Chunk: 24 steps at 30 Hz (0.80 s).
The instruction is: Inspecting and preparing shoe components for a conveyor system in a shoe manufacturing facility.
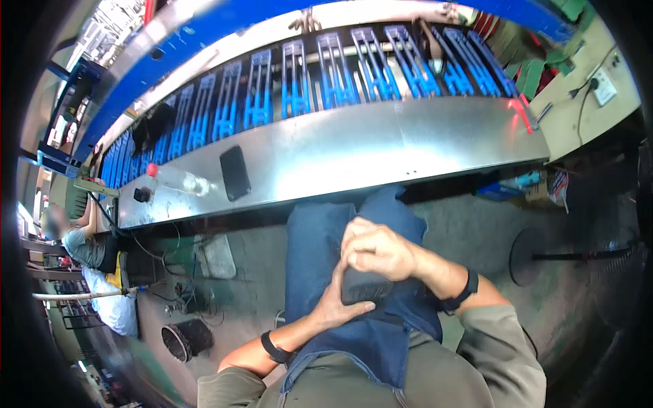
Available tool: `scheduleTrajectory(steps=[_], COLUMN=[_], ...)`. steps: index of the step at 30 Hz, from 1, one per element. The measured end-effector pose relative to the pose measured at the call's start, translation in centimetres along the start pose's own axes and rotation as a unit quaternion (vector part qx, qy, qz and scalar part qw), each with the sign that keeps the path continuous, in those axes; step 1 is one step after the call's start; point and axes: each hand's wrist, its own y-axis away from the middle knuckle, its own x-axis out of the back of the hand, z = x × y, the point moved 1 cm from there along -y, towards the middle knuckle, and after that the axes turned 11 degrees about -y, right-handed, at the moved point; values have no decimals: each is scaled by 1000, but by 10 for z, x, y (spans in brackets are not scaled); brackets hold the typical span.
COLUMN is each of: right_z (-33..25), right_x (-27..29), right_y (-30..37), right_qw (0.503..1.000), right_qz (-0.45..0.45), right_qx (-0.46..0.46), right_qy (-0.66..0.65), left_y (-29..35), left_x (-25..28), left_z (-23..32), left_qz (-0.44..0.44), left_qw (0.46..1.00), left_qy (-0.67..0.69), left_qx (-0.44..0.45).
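Above my lap I hold a dark grey-black piece (364, 287) with ribbed lines on its near end; it looks like a shoe or part of one, but my hands hide its far end. My left hand (333, 302) lies along its left side, thumb on the near end. Curled over the far end, my right hand (377, 250) has its fingers bent tightly; what they pinch is hidden. Beneath the piece is my blue apron (313, 238). Both wrists wear black bands.
A metal bench (326, 156) runs across ahead, with a black phone-like slab (235, 173) and a clear bottle (180, 181) with a red cap. Blue racks (296, 88) line its far side. A black bucket (187, 340) stands on the floor; a person (85, 238) sits far left.
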Motion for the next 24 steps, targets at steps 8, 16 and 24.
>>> scheduleTrajectory(steps=[8, 16, 24], right_z=[-46, 22, -19], right_x=[-25, -66, -49], right_y=[32, 15, 30], right_qw=[877, 934, 969], right_qz=[373, 326, 204], right_qx=[157, -45, -26], right_qy=[-259, -137, -138], left_y=[-21, -32, -2], left_x=[58, 30, 12], left_z=[76, 62, 46], left_qz=[84, 225, 205], left_qw=[882, 934, 966], left_qy=[-254, 268, 99], left_qx=[-388, -69, -122])
